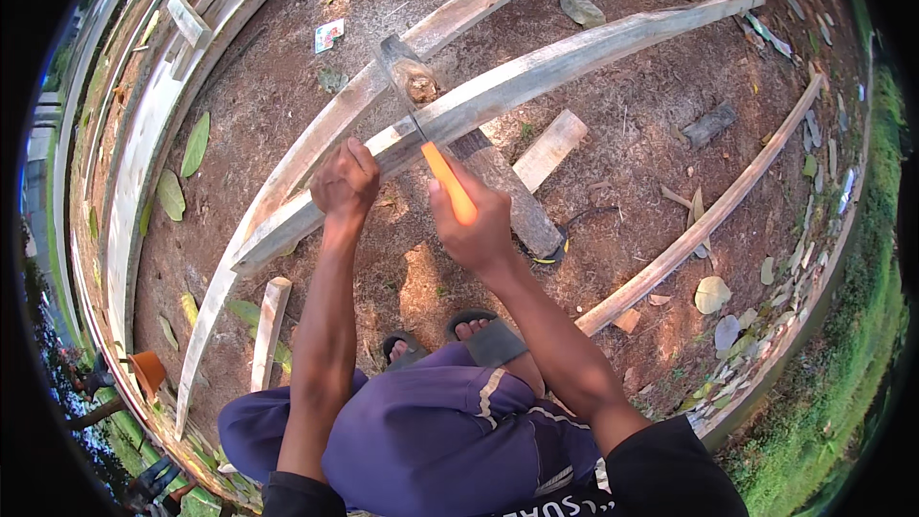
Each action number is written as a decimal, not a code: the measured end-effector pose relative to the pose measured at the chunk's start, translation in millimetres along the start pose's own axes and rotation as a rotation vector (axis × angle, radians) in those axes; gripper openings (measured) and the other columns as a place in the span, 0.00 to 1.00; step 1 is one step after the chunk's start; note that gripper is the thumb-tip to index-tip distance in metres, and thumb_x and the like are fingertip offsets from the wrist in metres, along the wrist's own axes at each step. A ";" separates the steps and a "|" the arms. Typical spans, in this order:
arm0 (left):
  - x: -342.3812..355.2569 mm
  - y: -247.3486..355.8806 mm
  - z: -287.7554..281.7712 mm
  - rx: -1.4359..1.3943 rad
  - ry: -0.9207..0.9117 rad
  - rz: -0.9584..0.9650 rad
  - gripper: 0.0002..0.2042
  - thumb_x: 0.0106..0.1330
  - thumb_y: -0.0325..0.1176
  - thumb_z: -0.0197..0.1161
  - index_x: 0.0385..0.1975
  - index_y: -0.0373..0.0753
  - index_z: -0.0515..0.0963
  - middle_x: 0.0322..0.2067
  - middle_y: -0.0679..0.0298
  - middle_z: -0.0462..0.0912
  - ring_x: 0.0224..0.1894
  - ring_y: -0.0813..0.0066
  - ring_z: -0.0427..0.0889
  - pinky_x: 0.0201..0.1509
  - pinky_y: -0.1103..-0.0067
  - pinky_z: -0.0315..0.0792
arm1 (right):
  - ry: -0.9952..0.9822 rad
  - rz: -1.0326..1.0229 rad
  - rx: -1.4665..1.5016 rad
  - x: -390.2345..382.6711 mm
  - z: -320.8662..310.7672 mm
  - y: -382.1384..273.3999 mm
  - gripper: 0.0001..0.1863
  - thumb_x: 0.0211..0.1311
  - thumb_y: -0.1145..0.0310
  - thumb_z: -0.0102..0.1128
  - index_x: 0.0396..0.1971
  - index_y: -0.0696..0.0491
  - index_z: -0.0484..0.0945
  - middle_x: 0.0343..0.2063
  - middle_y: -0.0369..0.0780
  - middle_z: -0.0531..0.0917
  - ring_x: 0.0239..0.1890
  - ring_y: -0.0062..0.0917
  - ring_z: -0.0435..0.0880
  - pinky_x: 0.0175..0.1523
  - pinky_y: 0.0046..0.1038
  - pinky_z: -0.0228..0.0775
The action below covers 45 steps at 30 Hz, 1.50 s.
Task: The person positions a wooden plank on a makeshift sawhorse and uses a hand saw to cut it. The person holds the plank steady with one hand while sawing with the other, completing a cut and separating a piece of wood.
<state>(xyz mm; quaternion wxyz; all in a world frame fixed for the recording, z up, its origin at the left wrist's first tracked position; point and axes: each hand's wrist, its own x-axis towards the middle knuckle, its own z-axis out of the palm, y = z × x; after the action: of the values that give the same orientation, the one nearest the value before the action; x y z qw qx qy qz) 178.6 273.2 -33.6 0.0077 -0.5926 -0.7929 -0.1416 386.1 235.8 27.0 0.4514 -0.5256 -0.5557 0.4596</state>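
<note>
My right hand is wrapped round the straight orange handle of a bladed tool. Its dark metal blade reaches away from me across a long wooden beam; the exact kind of blade is unclear. Left of the tool, my left hand is closed on the same beam, its fingertips hidden. Under the beam lies a thick log, and a short pale wood block rests beside it. A second long beam runs behind, close to the first.
A slim wooden strip lies on the ground to the right. Near my left forearm is a short wood piece. Long boards line the left side. Dry leaves are scattered about, and my sandalled feet stand below.
</note>
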 end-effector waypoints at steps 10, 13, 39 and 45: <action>16.4 10.8 8.5 0.061 -0.003 -0.032 0.25 0.78 0.42 0.40 0.26 0.40 0.82 0.28 0.51 0.88 0.28 0.54 0.87 0.37 0.61 0.80 | -0.115 0.133 -0.085 47.9 3.7 -13.2 0.21 0.68 0.73 0.62 0.59 0.60 0.79 0.31 0.48 0.87 0.26 0.25 0.89 0.34 0.27 0.79; 9.7 -5.7 -0.3 0.015 -0.041 -0.052 0.25 0.78 0.43 0.39 0.26 0.39 0.82 0.28 0.50 0.87 0.29 0.54 0.87 0.37 0.62 0.80 | -0.026 -0.004 -0.040 -53.4 -23.0 4.2 0.22 0.68 0.73 0.61 0.61 0.59 0.79 0.34 0.48 0.89 0.29 0.24 0.90 0.37 0.28 0.80; 7.2 -12.0 -9.1 0.005 -0.068 -0.106 0.24 0.78 0.42 0.40 0.27 0.38 0.82 0.28 0.49 0.88 0.28 0.52 0.87 0.37 0.61 0.80 | -0.118 0.114 0.008 -132.2 -68.9 -10.6 0.25 0.69 0.74 0.59 0.65 0.65 0.74 0.47 0.50 0.89 0.43 0.30 0.92 0.51 0.30 0.84; 9.0 12.7 1.7 -0.046 0.029 -0.028 0.25 0.78 0.43 0.39 0.30 0.38 0.84 0.31 0.48 0.88 0.33 0.47 0.88 0.42 0.59 0.80 | 0.014 0.013 0.045 0.4 -2.4 13.0 0.21 0.68 0.73 0.63 0.60 0.59 0.80 0.30 0.43 0.87 0.25 0.20 0.83 0.32 0.28 0.76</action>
<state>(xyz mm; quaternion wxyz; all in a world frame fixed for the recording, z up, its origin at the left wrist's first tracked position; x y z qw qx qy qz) 188.1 285.3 -30.8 0.0036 -0.5795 -0.7974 -0.1683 390.6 236.6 14.7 0.4639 -0.5223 -0.5385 0.4712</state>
